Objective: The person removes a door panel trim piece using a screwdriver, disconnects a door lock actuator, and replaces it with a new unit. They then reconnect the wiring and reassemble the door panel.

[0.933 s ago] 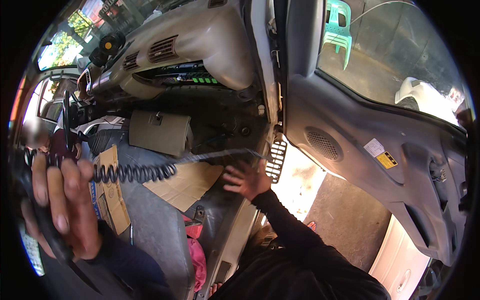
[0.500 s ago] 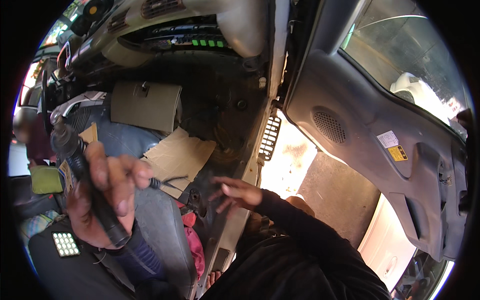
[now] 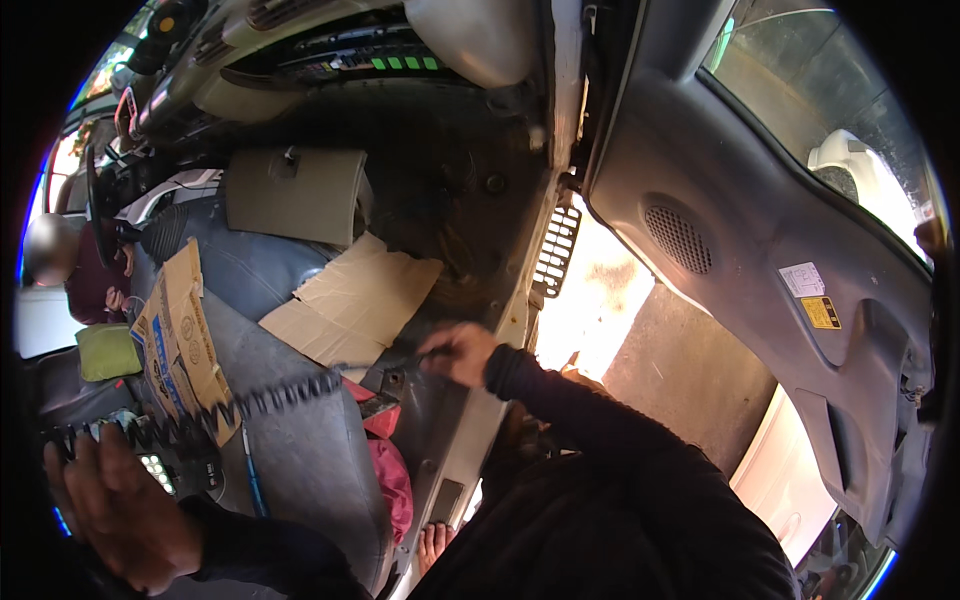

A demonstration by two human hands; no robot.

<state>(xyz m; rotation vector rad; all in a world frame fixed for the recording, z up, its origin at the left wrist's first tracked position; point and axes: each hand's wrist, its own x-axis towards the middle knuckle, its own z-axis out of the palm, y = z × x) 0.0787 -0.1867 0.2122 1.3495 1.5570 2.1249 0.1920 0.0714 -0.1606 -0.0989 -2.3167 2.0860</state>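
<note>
Cord (image 3: 285, 394) (one, coiled), between wearer's two hands (image 3: 125, 510) (image 3: 462, 355)

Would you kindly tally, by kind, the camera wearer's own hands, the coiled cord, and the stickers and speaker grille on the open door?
Hands, left hand and right hand: 2
Coiled cord: 1
Stickers, white sticker and yellow sticker: 2
Speaker grille: 1
Total: 6

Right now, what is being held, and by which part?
The black coiled cord stretches between the hands. The right hand seems to pinch its straight end, though blurred; the left hand's hold is hidden behind its fingers.
</note>
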